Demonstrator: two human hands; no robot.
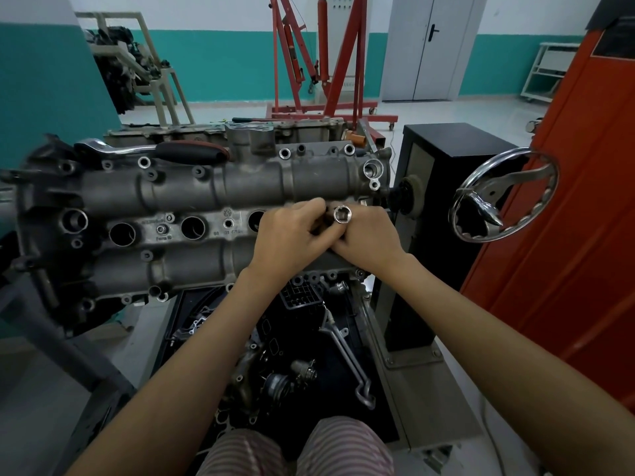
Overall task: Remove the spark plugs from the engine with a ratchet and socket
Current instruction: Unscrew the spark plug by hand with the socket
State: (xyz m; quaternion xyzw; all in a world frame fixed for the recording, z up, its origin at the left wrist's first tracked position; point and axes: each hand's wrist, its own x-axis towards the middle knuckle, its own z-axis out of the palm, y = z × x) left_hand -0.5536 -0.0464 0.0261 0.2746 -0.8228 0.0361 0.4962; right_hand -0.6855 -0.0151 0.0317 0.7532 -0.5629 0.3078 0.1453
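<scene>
While both hands (pixel 330 231) grip one socket (pixel 342 214), one ratchet (pixel 151 151) lies idle

Even, fairly bright indoor light was cast over the scene; glare was seen on the chrome handwheel (pixel 505 195), and straight lines were bent at the edges.

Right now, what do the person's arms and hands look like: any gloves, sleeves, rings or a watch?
Both forearms are bare up to the frame's edge, with no sleeves showing. The left hand and right hand wear no gloves; no watch or wristband shows on either wrist. Rings cannot be judged, as the fingers overlap.
</scene>
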